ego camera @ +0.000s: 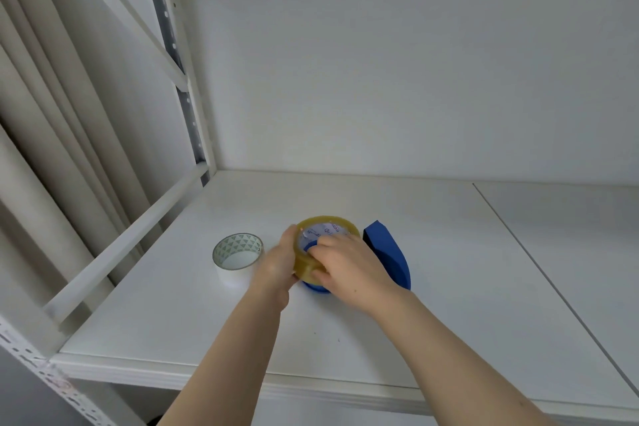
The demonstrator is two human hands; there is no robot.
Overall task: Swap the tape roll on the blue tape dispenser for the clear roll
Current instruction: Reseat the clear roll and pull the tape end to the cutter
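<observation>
White shelf [449, 287] in a metal rack carries everything. Both hands grip the yellowish roll [325, 223], which sits over the blue dispenser [387, 252]. The left hand [278, 264] clasps its left side, and the right hand [349, 270] curls over its top and near edge (fingertips at the blue hub). Just left of the left hand, a pale roll [238, 254] lies flat, hole upward.

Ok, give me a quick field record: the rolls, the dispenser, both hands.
on dispenser: yellowish translucent tape roll, over the hub of the blue plastic tape dispenser
spare: whitish tape roll with triangle-patterned core, apart on the white shelf, to the left
left hand: grips yellowish roll's left side
right hand: grips its right side from above
</observation>
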